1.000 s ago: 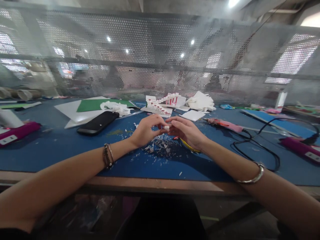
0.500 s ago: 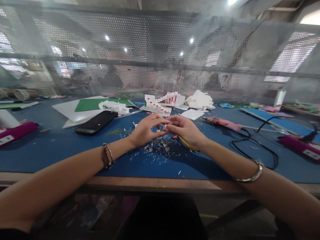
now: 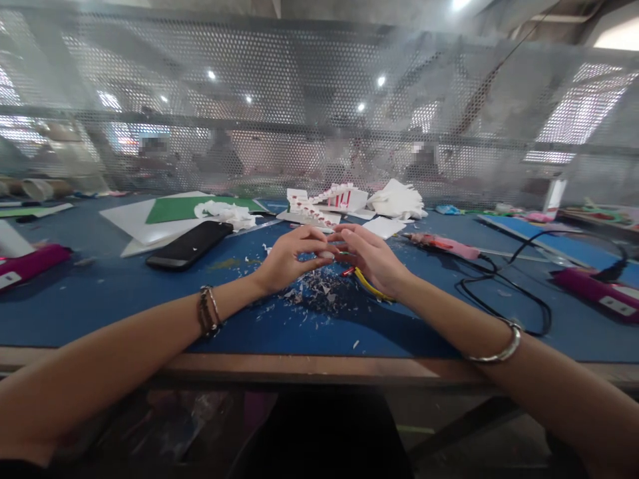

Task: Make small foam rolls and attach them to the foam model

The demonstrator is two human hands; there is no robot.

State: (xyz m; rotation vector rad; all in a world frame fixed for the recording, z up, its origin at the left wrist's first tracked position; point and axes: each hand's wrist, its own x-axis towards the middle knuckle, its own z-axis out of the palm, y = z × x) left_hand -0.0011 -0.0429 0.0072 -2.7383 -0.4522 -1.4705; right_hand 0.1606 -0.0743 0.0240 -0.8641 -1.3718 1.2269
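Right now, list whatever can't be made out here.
All in the head view:
- Small white piece: shape unclear, too small and partly covered by the left hand.
- Yellow thing: partly hidden by the right hand.
- Purple strip at left: cut off by the picture's edge.
- People beyond the screen: blurred by its mesh.

The wrists (image 3: 245,295) wear a dark bracelet (image 3: 204,313) and silver bangle (image 3: 511,347).
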